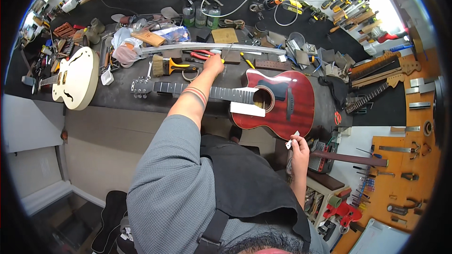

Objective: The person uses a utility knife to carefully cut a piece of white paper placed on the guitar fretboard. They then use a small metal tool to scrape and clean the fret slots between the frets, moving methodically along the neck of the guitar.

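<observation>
My left hand [214,64] stretches over the bench, its fingers closed at a slim tool with a yellow handle [223,60], partly hidden by the fingertips. Just left of it lie pliers with red handles [201,54]. My right hand [300,154] pinches a small flat white piece [292,140] by the lower edge of the guitar body. The red acoustic guitar [297,99] lies face up without strings, its neck passing under my left forearm. White sheets [247,108] lie along both sides of the fretboard end, near the soundhole.
A wide brush [162,66] and a long metal straightedge [188,46] lie behind the neck. At left rests a cream hollow-body guitar [84,80]. Spray bottles [189,15] stand at the back. Loose guitar necks [372,96] and red scissors [337,118] are at right.
</observation>
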